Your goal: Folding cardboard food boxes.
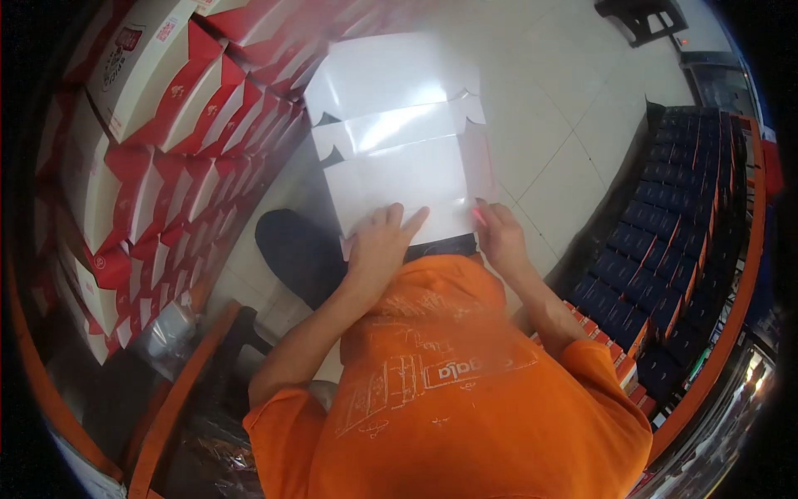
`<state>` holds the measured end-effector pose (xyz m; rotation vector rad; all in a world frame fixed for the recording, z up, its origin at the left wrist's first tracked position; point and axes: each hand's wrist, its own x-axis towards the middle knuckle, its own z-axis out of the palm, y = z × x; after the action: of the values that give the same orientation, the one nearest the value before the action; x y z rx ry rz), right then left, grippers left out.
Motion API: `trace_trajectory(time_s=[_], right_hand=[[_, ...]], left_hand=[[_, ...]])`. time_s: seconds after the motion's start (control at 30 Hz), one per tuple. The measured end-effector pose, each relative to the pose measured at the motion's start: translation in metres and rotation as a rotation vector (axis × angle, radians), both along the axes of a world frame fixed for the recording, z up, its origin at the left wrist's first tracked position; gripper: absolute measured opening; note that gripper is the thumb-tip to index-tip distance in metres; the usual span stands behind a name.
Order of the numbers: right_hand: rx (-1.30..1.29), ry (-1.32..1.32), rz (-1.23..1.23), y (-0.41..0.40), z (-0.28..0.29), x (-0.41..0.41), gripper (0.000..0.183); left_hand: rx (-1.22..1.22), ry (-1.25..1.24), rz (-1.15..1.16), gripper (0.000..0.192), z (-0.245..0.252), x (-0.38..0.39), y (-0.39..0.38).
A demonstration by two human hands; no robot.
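A white cardboard box blank (408, 168) lies unfolded across my lap, its inner side up. Crease lines cross it, and notched flaps stick out along both sides. My left hand (383, 240) rests on its near left part, with the fingers spread over the board. At the near right corner, my right hand (500, 236) pinches a small side flap that shows pink-red between thumb and fingers. The right side flap (479, 162) is tilted and shows a reddish tint. Glare whitens the middle of the sheet.
Stacked red and white cartons (181, 125) form a wall on the left. Rows of dark blue boxes (648, 231) stand at the right, by an orange rail (742, 312). A dark plastic stool (648, 19) is on the tiled floor (555, 112). A clear plastic bag (171, 334) lies lower left.
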<state>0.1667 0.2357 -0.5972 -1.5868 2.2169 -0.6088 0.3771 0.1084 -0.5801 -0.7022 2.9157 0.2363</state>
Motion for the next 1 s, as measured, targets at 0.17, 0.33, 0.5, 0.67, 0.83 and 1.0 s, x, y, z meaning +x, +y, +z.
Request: trace_trajectory(time_s=[0.17, 0.33, 0.5, 0.67, 0.83, 1.0], right_hand=[[0.075, 0.224, 0.167, -0.002, -0.010, 0.029, 0.032], [0.260, 0.330, 0.267, -0.013, -0.010, 0.045, 0.024], [0.187, -0.282, -0.019, 0.006, -0.004, 0.000, 0.033], [0.094, -1.586, -0.630, -0.005, 0.013, -0.064, 0.047], [0.518, -0.956, -0.258, -0.061, 0.009, -0.055, 0.059], [-0.077, -0.939, -0.131, -0.040, -0.013, -0.029, 0.040]], left_hand=[[-0.115, -0.147, -0.007, 0.053, 0.002, -0.008, 0.012], [-0.216, -0.209, 0.008, 0.048, 0.006, -0.005, 0.020], [-0.025, 0.067, 0.029, 0.044, 0.011, 0.007, 0.005], [0.060, 0.110, 0.009, 0.043, 0.015, 0.016, -0.004], [0.504, 0.548, 0.062, 0.049, 0.037, 0.035, -0.055], [0.923, 0.630, 0.945, 0.057, -0.041, 0.053, -0.097]])
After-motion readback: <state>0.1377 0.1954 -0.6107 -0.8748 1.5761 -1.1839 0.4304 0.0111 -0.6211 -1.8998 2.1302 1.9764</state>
